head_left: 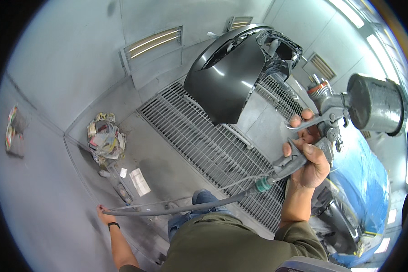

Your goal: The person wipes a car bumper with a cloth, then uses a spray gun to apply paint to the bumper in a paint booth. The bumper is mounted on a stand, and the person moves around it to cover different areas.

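Grey spray gun (333,102), between two and three o'clock, is gripped in the right hand (316,170); the left hand (106,214), at eight, grasps the air hose (213,205). At one, the black car body panel (226,81) looks evenly coated; what remains, I cannot tell.

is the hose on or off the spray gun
On: the grey hose meets a green fitting at the handle end of the spray gun, held in the right hand.

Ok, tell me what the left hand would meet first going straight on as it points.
Probably the gray wall ahead of the left hand, though the gap between them is hard to judge.
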`<state>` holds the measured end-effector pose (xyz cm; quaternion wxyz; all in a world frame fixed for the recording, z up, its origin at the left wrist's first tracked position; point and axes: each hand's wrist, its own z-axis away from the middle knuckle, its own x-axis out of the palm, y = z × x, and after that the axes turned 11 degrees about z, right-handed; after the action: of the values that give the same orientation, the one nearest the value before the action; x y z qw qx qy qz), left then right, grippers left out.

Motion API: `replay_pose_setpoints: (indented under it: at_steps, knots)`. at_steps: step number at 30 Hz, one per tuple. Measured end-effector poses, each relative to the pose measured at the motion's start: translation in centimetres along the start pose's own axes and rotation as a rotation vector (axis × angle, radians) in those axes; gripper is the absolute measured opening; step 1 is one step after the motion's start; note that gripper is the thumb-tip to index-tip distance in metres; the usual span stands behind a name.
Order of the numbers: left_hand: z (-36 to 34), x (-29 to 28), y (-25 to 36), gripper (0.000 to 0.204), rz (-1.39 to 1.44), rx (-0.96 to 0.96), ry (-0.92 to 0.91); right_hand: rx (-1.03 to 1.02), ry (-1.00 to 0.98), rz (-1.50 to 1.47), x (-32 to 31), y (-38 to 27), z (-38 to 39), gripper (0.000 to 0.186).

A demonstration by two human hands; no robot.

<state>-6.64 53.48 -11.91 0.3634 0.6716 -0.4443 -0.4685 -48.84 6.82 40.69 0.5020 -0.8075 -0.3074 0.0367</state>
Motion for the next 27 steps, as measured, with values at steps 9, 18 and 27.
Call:
replay_pose_setpoints:
  at_steps: [9,18,27]
  knots:
    - [-27.9,4.1,7.1,0.028,-0.070,0.125,0.246,0.057,-0.040,-0.161,10.6,11.4,-9.8,0.073]
    - [-38.5,30.7,12.4,0.026,0.028,0.179,-0.669,-0.017,-0.067,-0.104,10.5,20.7,-23.7,0.067]
    - [-42.1,69.7,28.6,0.029,0.628,0.073,-1.212,-0.205,0.006,0.320,13.3,19.6,-32.5,0.055]
